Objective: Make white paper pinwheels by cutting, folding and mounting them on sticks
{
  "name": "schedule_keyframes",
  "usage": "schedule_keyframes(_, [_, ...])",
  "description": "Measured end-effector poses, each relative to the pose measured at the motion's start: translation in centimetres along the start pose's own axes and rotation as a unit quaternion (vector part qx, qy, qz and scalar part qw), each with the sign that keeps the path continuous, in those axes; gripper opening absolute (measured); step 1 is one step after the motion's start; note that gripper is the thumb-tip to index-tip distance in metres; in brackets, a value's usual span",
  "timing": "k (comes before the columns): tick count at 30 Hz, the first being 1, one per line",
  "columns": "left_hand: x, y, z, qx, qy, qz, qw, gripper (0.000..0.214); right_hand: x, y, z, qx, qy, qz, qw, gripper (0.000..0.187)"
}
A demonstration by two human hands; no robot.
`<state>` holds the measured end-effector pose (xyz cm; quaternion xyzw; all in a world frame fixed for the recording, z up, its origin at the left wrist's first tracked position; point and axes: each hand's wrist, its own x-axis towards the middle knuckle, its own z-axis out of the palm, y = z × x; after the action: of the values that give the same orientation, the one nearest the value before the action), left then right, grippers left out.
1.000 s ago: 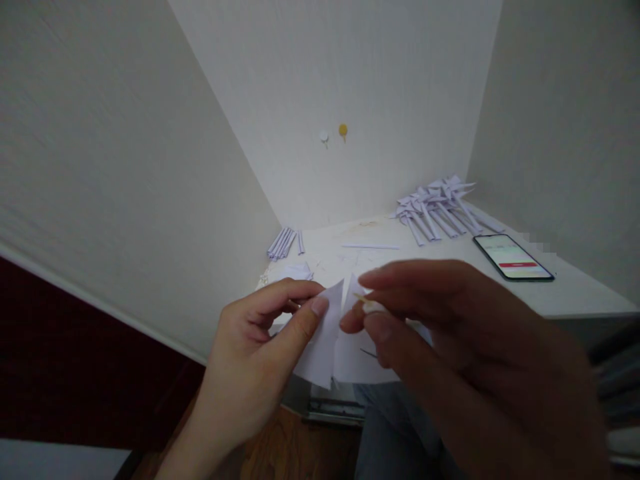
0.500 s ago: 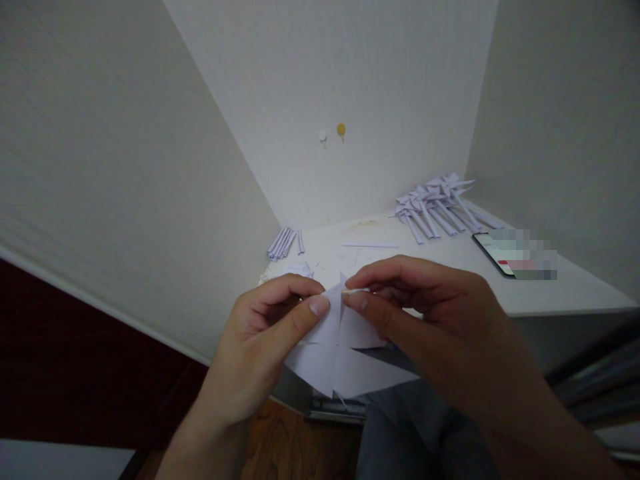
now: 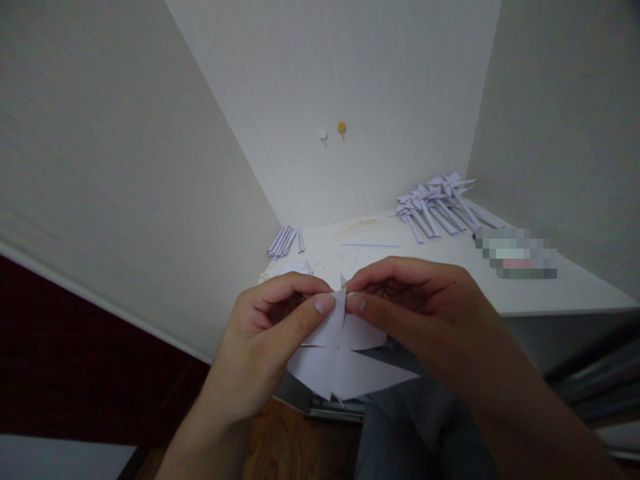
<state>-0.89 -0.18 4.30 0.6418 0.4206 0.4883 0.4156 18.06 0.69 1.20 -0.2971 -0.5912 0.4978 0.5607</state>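
Both hands hold a folded white paper piece (image 3: 345,363) with pointed flaps just in front of the white table's near edge (image 3: 550,303). My left hand (image 3: 273,340) pinches its upper left part between thumb and fingers. My right hand (image 3: 425,313) pinches the upper right part, thumb tip almost touching the left thumb. A thin stick seems to lie under the right fingertips, mostly hidden. The paper's lower points hang below both hands.
On the table, a heap of folded paper pieces (image 3: 440,203) lies at the back right, a small bundle of paper strips (image 3: 286,241) at the back left, a loose strip (image 3: 370,245) in the middle. A blurred flat object (image 3: 517,253) lies right. Walls enclose the corner.
My right hand has moved down and away from the camera, closing in on the paper until both thumbs nearly meet. The paper's flaps have spread out wider below the hands.
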Motion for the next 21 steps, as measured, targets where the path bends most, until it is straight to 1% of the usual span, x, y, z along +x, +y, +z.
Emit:
schedule_keyframes(5, [-0.06, -0.03, 0.16, -0.022, -0.01, -0.027, 0.999, 0.012, 0.17, 0.0, -0.09, 0.047, -0.014, 0.006, 0.999, 0.001])
schedule_keyframes(9, [-0.11, -0.1, 0.21, -0.048, -0.02, -0.039, 0.998, 0.013, 0.32, -0.09, 0.01, 0.092, -0.032, 0.019, 0.995, 0.002])
schedule_keyframes(21, [-0.33, -0.4, 0.14, -0.108, -0.033, -0.084, 0.99, 0.019, 0.56, -0.15, -0.18, 0.141, -0.079, 0.043, 0.986, 0.007])
